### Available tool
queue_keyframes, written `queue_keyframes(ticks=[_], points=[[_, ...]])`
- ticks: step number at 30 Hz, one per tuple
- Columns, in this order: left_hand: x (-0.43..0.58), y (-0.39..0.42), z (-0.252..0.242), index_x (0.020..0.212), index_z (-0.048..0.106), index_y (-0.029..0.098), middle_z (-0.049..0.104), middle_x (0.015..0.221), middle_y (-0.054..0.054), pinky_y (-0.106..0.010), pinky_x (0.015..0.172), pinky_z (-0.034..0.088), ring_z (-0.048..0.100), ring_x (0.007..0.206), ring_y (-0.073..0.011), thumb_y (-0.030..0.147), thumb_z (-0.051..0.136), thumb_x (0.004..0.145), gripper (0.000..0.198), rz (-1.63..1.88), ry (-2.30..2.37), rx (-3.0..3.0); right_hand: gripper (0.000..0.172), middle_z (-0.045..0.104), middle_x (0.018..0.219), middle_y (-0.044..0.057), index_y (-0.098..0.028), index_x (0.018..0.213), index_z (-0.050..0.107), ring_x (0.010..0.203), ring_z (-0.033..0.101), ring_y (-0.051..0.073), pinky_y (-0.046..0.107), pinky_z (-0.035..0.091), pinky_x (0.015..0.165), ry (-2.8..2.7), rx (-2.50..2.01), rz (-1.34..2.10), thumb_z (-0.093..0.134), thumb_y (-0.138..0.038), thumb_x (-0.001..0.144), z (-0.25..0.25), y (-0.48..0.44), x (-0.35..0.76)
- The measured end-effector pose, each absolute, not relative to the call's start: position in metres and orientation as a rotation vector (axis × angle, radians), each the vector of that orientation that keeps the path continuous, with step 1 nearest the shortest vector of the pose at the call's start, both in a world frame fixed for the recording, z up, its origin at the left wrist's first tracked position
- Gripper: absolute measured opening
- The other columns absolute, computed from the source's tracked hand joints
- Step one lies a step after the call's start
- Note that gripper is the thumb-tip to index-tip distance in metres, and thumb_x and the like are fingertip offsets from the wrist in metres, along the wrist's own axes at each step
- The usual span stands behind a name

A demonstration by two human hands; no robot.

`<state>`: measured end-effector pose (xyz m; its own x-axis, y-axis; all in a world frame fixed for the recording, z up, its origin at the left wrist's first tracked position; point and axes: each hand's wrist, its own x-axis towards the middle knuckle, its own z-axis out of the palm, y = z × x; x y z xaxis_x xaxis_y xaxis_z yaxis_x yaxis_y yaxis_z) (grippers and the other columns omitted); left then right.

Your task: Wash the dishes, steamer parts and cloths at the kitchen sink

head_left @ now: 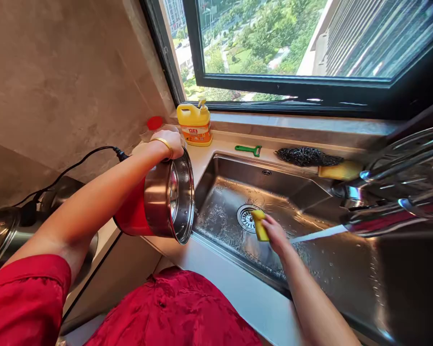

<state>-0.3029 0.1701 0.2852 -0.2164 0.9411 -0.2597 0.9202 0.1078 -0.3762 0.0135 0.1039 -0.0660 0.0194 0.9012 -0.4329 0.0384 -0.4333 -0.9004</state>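
My left hand point(170, 140) grips the far upper side of a red-and-steel pot point(158, 202). The pot is tipped on its side over the counter at the sink's left edge, its open mouth facing the sink. Water drops show on its shiny inner wall. Over the steel sink point(220, 192), my right hand point(275, 233) is closed on a yellow sponge point(260, 226), near the drain point(246, 218). A stream of water point(321, 234) from the faucet point(368, 218) runs to the right wrist. The grip of the left fingers is partly hidden.
Behind the pot stand a yellow detergent bottle point(195, 127) and a red-lidded container point(154, 123). A green peeler point(248, 150), a dark scouring pad point(306, 156) and another yellow sponge point(339, 170) lie along the sink's back edge. A black cord point(75, 161) runs at left.
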Motion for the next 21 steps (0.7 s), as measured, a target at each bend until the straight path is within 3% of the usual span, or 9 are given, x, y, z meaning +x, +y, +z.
queue_keyframes(ticks=[2, 5, 11, 15, 18, 21], points=[[-0.303, 0.168, 0.285, 0.12, 0.065, 0.02, 0.066, 0.117, -0.009, -0.03, 0.092, 0.047, 0.06, 0.108, -0.0282, 0.036, 0.058, 0.067, 0.056, 0.712, -2.321, -1.923, 0.019, 0.063, 0.069, -0.003, -0.022, 0.083, 0.061, 0.056, 0.057, 0.015, 0.031, 0.049, 0.059, -0.358, -1.436, 1.539, 0.054, -0.025, 0.066, -0.082, 0.093, 0.057], [-0.302, 0.164, 0.285, 0.119, 0.065, 0.021, 0.066, 0.117, -0.007, -0.029, 0.092, 0.046, 0.06, 0.108, -0.0275, 0.036, 0.056, 0.068, 0.054, 0.72, -2.329, -1.893, 0.022, 0.065, 0.071, 0.0, -0.024, 0.082, 0.061, 0.061, 0.063, 0.019, 0.037, 0.053, 0.059, 0.066, -1.208, 1.439, 0.043, -0.034, 0.075, -0.082, 0.087, 0.087], [-0.302, 0.159, 0.284, 0.115, 0.067, 0.026, 0.067, 0.115, -0.004, -0.026, 0.09, 0.046, 0.061, 0.105, -0.0237, 0.035, 0.053, 0.07, 0.048, 0.749, -2.271, -1.892, 0.033, 0.067, 0.08, 0.001, -0.023, 0.086, 0.063, 0.07, 0.065, 0.018, 0.037, 0.054, 0.059, 0.294, -1.092, 1.317, 0.031, -0.028, 0.084, -0.05, 0.1, 0.067], [-0.302, 0.156, 0.283, 0.112, 0.069, 0.028, 0.069, 0.112, -0.003, -0.027, 0.089, 0.046, 0.062, 0.103, -0.0238, 0.035, 0.052, 0.07, 0.045, 0.759, -2.247, -1.905, 0.031, 0.068, 0.086, 0.0, -0.025, 0.093, 0.063, 0.073, 0.066, 0.022, 0.045, 0.055, 0.06, 0.251, -1.028, 1.361, 0.035, -0.037, 0.085, -0.043, 0.097, 0.047], [-0.302, 0.153, 0.283, 0.111, 0.069, 0.031, 0.069, 0.111, -0.002, -0.028, 0.088, 0.047, 0.062, 0.103, -0.0241, 0.036, 0.052, 0.071, 0.044, 0.755, -2.243, -1.898, 0.021, 0.067, 0.083, -0.003, -0.026, 0.094, 0.061, 0.067, 0.064, 0.015, 0.035, 0.056, 0.059, 0.171, -1.037, 1.377, 0.046, -0.038, 0.084, -0.044, 0.095, 0.039], [-0.301, 0.151, 0.283, 0.111, 0.069, 0.032, 0.069, 0.111, -0.002, -0.028, 0.087, 0.047, 0.062, 0.102, -0.0238, 0.036, 0.052, 0.071, 0.044, 0.743, -2.245, -1.887, 0.019, 0.063, 0.071, -0.003, -0.022, 0.085, 0.058, 0.052, 0.058, 0.011, 0.025, 0.051, 0.047, 0.229, -1.085, 1.468, 0.041, -0.031, 0.088, -0.047, 0.096, 0.039]])
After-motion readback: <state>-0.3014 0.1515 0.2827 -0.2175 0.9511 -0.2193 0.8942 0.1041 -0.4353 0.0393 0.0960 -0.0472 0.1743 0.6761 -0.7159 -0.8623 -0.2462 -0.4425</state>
